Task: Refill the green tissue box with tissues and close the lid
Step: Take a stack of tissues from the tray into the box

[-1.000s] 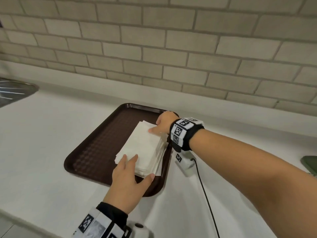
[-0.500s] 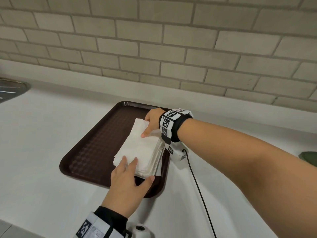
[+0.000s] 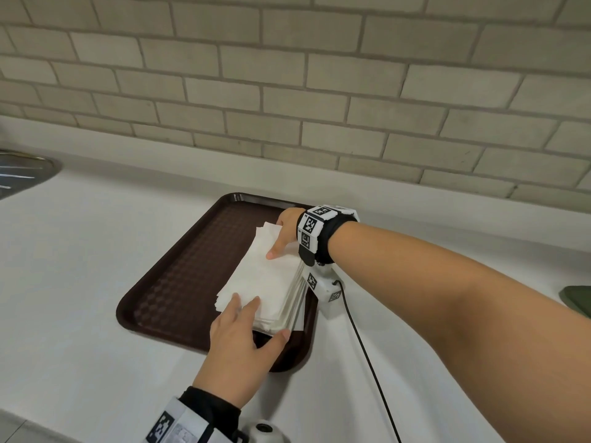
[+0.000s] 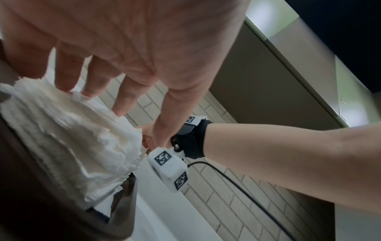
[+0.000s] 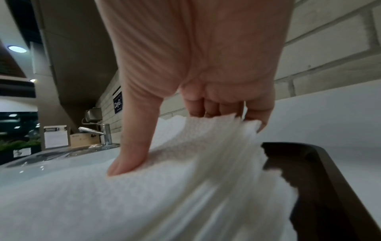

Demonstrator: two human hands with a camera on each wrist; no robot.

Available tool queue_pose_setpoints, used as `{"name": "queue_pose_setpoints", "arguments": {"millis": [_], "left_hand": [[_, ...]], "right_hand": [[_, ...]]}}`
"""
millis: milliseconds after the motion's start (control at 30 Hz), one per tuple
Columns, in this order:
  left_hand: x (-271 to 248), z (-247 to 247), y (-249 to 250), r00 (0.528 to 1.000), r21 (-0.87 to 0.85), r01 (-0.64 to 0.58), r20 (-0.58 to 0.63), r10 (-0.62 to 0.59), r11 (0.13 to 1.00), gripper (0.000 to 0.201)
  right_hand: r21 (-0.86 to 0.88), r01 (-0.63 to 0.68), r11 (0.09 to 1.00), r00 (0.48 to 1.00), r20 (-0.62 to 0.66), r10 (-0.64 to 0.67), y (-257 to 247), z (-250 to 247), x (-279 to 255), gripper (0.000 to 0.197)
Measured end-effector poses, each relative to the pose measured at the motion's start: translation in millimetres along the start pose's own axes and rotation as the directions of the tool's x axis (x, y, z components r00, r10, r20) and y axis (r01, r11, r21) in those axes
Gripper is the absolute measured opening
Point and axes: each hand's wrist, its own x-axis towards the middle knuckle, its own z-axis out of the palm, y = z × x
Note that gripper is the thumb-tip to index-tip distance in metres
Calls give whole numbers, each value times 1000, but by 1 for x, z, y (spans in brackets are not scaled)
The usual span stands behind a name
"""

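A stack of white tissues [image 3: 268, 276] lies on a brown tray [image 3: 179, 276] on the white counter. My left hand [image 3: 262, 318] holds the stack's near end, fingers flat on top and thumb against the near edge. My right hand [image 3: 281, 238] grips the far end, thumb pressed on top and fingers curled round the far edge. In the right wrist view the tissues [image 5: 144, 203] bend up under that hand [image 5: 169, 140]. In the left wrist view my fingers [image 4: 123, 101] touch the stack [image 4: 68, 138]. A dark green sliver, probably the tissue box [image 3: 580, 298], shows at the right edge.
A brick wall runs close behind the tray. A steel sink [image 3: 22, 174] sits at the far left, with its tap [image 5: 105, 133] in the right wrist view. A black cable [image 3: 367, 362] hangs from my right wrist over the counter.
My right hand has shifted a little left along the far end, its thumb further onto the top sheet. My left hand has stayed on the near end.
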Motion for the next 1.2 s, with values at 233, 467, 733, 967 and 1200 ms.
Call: {"name": "queue_pose_setpoints", "arguments": {"millis": [233, 467, 733, 967, 1200], "left_hand": [[-1, -1, -2, 1000, -5, -14, 4, 14, 1000, 70], [0, -1, -4, 1000, -41, -9, 5, 9, 999, 71], [11, -33, -15, 978, -306, 42, -181, -102, 951, 87], [25, -46, -17, 986, -615, 75, -70, -149, 785, 118], [23, -28, 24, 987, -766, 135, 162, -15, 628, 34]], "right_hand": [[-16, 40, 999, 995, -87, -41, 3, -2, -3, 58], [8, 120, 993, 992, -52, -119, 6, -3, -5, 43], [357, 108, 928, 990, 44, -133, 22, -24, -22, 47], [852, 66, 520, 979, 46, -200, 50, -16, -62, 34], [948, 78, 308, 956, 16, -294, 83, -7, -132, 19]]}}
